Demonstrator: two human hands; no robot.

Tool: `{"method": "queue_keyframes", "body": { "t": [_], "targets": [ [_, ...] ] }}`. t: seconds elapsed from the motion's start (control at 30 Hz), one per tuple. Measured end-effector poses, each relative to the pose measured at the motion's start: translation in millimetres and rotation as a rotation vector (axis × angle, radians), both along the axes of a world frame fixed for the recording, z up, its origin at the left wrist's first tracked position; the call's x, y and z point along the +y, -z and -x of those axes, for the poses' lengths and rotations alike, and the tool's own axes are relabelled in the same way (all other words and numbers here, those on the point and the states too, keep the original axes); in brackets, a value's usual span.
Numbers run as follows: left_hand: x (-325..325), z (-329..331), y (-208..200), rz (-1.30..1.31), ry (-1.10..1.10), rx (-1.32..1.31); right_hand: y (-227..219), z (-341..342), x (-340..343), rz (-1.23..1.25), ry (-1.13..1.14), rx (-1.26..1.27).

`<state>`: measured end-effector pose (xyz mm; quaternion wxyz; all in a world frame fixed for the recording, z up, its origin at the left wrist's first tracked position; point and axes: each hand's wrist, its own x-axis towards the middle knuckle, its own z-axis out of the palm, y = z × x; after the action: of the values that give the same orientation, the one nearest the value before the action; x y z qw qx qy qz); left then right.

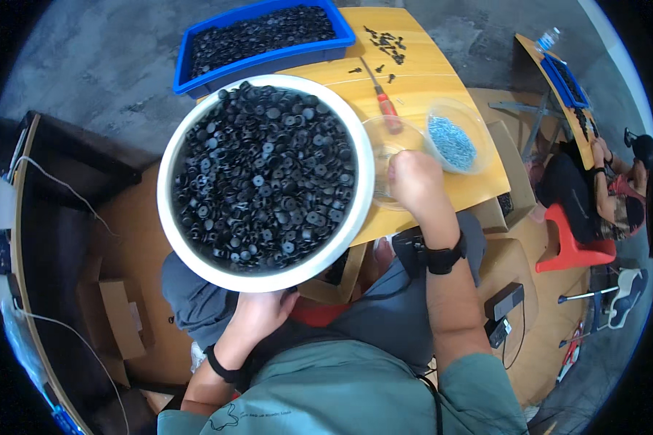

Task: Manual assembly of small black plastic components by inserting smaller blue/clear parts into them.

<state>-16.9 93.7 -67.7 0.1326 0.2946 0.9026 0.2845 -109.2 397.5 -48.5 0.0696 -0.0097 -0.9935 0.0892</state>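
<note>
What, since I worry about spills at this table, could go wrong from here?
The white bowl is heaped with black parts and appears to jut past the table; if the left hand at its near side slipped, it might tip and spill.

The right hand is close to the clear tub of small bluish pieces; a careless swing might knock it over.
</note>
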Motion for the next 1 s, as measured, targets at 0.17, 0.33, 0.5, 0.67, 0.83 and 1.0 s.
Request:
{"method": "queue_keyframes", "body": {
  "t": [0.17, 0.33, 0.5, 0.67, 0.83, 1.0],
  "targets": [
    [-16.2, 0.7, 30.9, 0.027, -0.106, 0.122, -7.6, 8.0, -12.1, -0.025, 0.093, -0.192],
    [-7.7, -8.6, -21.4, 0.054, -0.022, -0.109, -25.9, 7.9, -15.3, 0.045, 0.114, -0.189],
    [-6.1, -3.0, -89.2, -0.460, 0.008, -0.063, -35.5, -5.2, -1.9, 0.569, 0.088, 0.122],
    [12.6, 31.7, -100.7, -0.246, -0.253, 0.376, -38.5, -12.2, -6.0, 0.769, 0.042, 0.195],
    [31.7, 43.9, -92.8, -0.203, -0.265, 0.305, -39.8, -21.2, -5.3, 0.862, 0.051, 0.253],
    [39.9, 42.4, -94.5, -0.229, -0.388, 0.194, -45.9, -26.8, -9.5, 1.192, -0.002, 0.218]
  ]
}}
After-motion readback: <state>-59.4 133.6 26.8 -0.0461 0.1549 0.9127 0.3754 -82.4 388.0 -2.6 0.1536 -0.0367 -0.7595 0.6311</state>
